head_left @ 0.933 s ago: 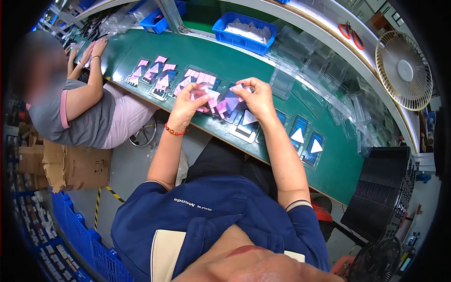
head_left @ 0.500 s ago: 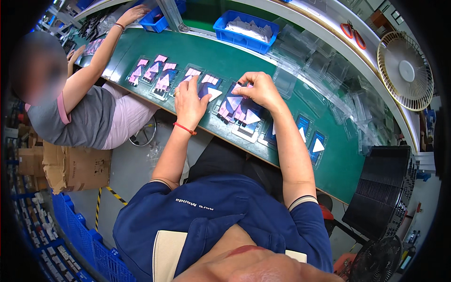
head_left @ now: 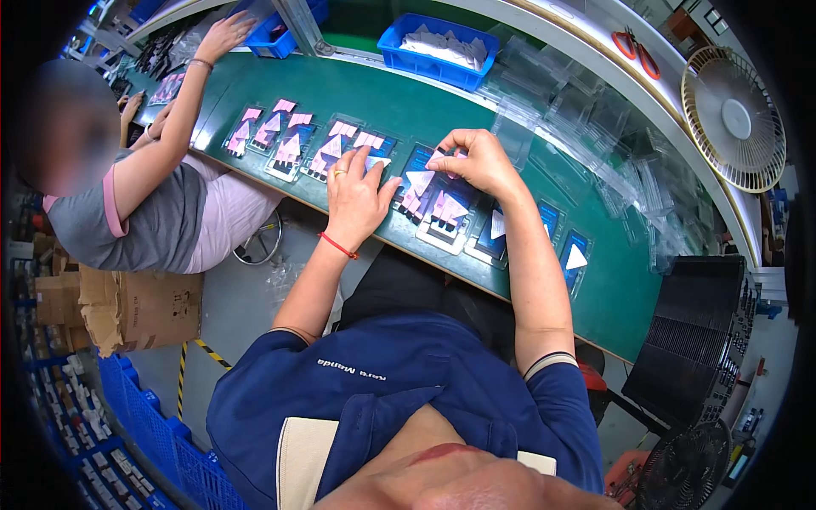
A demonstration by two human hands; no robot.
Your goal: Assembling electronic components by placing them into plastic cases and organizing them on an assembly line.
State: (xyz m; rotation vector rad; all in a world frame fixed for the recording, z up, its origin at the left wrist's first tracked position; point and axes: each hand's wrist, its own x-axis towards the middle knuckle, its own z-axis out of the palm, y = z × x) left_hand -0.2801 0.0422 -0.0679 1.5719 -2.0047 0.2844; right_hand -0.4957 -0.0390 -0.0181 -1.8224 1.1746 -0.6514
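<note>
Head view, left hand (head_left: 357,200) spread flat beside tray (head_left: 438,212), right hand (head_left: 476,161) pinching pink piece (head_left: 444,155)

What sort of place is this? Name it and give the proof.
Probably a factory assembly line: a long green conveyor belt, rows of clear trays with pink pieces, stacked black trays, and a co-worker seated alongside.

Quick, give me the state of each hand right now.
Left hand: open, fingers spread flat on a clear tray on the green belt.
Right hand: fingers curled at the pink pieces of the next tray; a firm grip cannot be told.
</note>
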